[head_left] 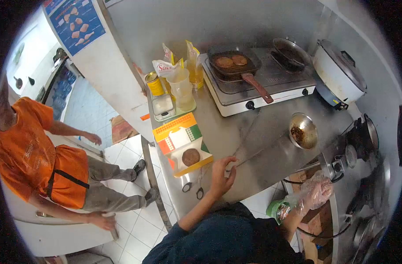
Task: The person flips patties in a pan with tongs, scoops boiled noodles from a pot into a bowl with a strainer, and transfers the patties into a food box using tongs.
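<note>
Head view: a person's bare left hand [222,178] hung over a shiny steel table [262,147], its thumb and fingers apart with nothing seen between them. Just left of it lay an open white, orange and green printed cardboard carton [184,141], with one round, dark-brown patty [190,157] inside. The right hand [318,196], in a clear, crinkled plastic glove, was well apart, out past the table's right edge; its fingers looked curled, but whether they gripped anything could not be told. At the back, a square black pan [231,71] with a red-brown handle sat on a white-fronted gas stove [282,84], holding two more browned patties [232,60]. The step in hand seemed to be boxing cooked patties, one already in place. The next move probably called for bringing the gloved hand back over the carton, keeping clear of the hot pan.
</note>
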The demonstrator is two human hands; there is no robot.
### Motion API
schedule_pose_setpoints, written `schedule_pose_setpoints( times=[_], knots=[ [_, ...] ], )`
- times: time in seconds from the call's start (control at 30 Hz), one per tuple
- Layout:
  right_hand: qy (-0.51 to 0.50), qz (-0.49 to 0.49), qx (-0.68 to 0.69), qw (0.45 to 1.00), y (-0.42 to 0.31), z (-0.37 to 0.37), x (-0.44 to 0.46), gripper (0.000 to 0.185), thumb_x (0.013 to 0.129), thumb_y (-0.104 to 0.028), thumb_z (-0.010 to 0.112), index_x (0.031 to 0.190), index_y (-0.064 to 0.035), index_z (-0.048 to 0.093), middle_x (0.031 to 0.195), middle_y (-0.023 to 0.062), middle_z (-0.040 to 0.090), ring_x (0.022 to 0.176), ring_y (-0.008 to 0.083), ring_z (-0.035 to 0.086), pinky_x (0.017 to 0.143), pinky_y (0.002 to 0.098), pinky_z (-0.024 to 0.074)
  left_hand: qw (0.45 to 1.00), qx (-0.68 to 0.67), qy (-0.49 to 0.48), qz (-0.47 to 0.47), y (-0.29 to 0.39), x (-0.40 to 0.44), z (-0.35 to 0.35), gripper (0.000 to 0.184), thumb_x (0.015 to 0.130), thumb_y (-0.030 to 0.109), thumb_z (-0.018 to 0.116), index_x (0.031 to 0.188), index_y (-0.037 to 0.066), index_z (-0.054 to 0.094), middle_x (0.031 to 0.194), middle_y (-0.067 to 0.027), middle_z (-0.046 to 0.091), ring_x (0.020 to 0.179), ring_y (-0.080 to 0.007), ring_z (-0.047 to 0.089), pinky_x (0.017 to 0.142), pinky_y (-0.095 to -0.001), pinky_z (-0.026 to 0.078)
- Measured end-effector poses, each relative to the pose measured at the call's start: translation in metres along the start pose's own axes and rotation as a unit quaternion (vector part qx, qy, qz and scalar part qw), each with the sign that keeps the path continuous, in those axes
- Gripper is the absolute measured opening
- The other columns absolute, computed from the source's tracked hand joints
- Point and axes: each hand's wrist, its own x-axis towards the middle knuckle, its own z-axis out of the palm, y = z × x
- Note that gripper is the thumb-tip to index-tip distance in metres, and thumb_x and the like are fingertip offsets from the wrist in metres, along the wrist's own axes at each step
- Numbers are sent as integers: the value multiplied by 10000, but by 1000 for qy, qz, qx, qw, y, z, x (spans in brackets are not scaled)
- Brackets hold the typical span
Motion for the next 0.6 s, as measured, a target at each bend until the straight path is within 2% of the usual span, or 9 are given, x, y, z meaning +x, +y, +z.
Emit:
schedule_pose_setpoints(
  times=[0.1,0.17,0.23,0.27,0.33,0.4,0.47,0.6],
  knots=[
    [77,30,39,996,-41,39,10,189,619,5,464,623,-98,305,630,-5,374,577,84,373,522,196,348,998,39,36,-16,-2,3,2,236,669,3,526,896,28,468,873,-102,514,824,-242,483,726,-303,352],
    [32,-25,70,997,-9,35,24,141,621,15,440,642,-82,339,642,3,395,575,84,378,516,198,349,997,57,53,-27,-4,6,8,235,670,5,527,896,24,466,860,-105,518,816,-241,489,726,-307,357],
    [-13,-8,141,990,-4,41,38,128,623,22,425,651,-77,349,650,8,401,572,85,375,515,195,345,994,72,68,-35,-6,8,16,236,672,10,530,899,21,465,845,-107,523,808,-239,494,726,-310,362],
    [-61,-34,160,985,-1,41,49,132,631,29,429,655,-72,347,660,7,400,568,83,365,516,195,341,993,65,84,-61,-8,10,23,232,677,19,528,902,19,468,836,-106,528,811,-236,496,733,-309,364],
    [-89,-60,175,979,1,38,71,131,648,13,472,654,-50,357,673,42,446,570,94,407,511,199,370,989,71,104,-75,-2,14,33,228,680,21,525,902,17,471,838,-105,530,812,-231,499,734,-306,365],
    [-68,-40,169,983,15,38,92,134,651,8,478,650,-46,356,668,37,438,572,89,397,511,196,362,986,69,130,-82,5,18,49,224,682,22,521,901,16,473,841,-104,531,814,-227,501,735,-303,365],
    [4,30,137,990,36,42,112,127,640,13,447,642,-58,342,645,-6,378,576,68,335,517,186,315,982,59,158,-80,7,22,63,221,684,20,516,900,15,474,846,-102,531,817,-222,501,736,-300,366],
    [-37,48,247,967,49,50,139,147,644,9,444,626,-73,324,635,-12,363,567,62,322,512,185,305,980,84,164,-78,14,26,83,229,683,15,513,908,15,472,848,-100,530,815,-221,500,737,-299,365]
  ],
)
